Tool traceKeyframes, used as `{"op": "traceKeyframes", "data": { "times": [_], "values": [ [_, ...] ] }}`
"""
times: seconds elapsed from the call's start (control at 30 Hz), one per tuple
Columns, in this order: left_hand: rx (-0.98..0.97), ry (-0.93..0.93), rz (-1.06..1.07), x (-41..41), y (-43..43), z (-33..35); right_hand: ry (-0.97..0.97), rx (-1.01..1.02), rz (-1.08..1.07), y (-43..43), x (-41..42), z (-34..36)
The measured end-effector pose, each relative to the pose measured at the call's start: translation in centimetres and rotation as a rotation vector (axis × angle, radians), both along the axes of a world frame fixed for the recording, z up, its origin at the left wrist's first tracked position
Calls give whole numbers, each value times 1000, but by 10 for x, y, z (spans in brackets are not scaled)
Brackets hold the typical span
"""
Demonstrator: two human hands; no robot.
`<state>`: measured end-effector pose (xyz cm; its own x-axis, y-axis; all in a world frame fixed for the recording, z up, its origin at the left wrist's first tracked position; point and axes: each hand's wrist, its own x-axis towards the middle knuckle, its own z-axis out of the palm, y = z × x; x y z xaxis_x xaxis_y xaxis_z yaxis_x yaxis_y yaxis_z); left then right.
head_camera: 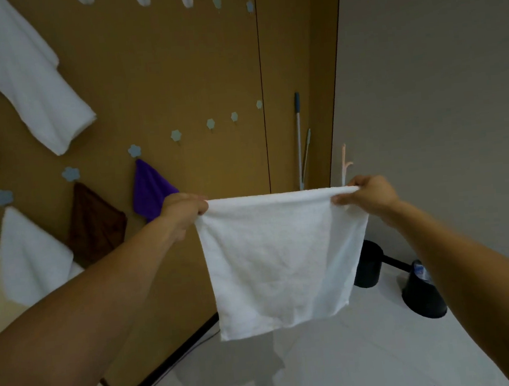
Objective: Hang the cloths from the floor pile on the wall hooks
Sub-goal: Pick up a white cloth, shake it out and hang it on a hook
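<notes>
Left hand point(183, 208), just right of the purple cloth point(150, 189), pinches one top corner of the white cloth point(284, 261); right hand point(367, 193), well right of it, pinches the other. Both grips are closed on fabric. The white cloth hangs spread in the air, right of the purple cloth. Recommended: bunch one corner and seat it fully over the free hook point(176, 135) above-right of the purple cloth. Top edge runs level; the cloth is near square, with no marked long axis
</notes>
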<state>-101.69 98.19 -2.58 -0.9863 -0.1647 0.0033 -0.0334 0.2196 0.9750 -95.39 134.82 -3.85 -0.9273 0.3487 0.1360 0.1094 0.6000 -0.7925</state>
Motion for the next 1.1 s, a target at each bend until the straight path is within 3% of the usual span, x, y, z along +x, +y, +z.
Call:
{"op": "traceKeyframes", "data": {
  "times": [0.13, 0.2, 0.27, 0.33, 0.4, 0.5, 0.53, 0.6, 0.63, 0.73, 0.87, 1.0, 1.1],
  "values": [
    [-397, 59, 30, 2, -6, -3, -102, 185, 82, -8, -7, -10],
    [-648, 80, 67, 3, -9, -5, -13, 142, 80, -12, -14, -13],
    [-832, 218, 105, 2, -16, -4, 126, 120, 45, -16, -21, -10],
    [-1076, 275, 68, 3, -27, -3, 20, 263, 137, -22, -25, -8],
    [-1225, 193, -42, 1, -38, -6, -62, 391, 191, -27, -29, -11],
    [-1155, 273, -34, -7, -54, -6, 194, 433, 75, -30, -40, -18],
    [-1159, 265, -48, -9, -57, -4, 140, 442, 97, -34, -45, -20],
    [-1238, 74, -179, -9, -60, -4, -125, 468, 199, -44, -56, -31],
    [-1249, 5, -201, -11, -62, -6, -157, 476, 187, -47, -63, -34],
    [-1246, 56, -139, -24, -65, -6, -9, 578, 79, -57, -83, -28],
    [-891, 131, 30, -49, -70, 4, 23, 408, 76, -80, -112, -17],
    [-693, 199, 174, -83, -81, 17, 94, 210, 96, -101, -142, -9],
    [-278, 310, 200, -110, -90, 21, 190, 101, 96, -118, -171, 2]
  ]
}}
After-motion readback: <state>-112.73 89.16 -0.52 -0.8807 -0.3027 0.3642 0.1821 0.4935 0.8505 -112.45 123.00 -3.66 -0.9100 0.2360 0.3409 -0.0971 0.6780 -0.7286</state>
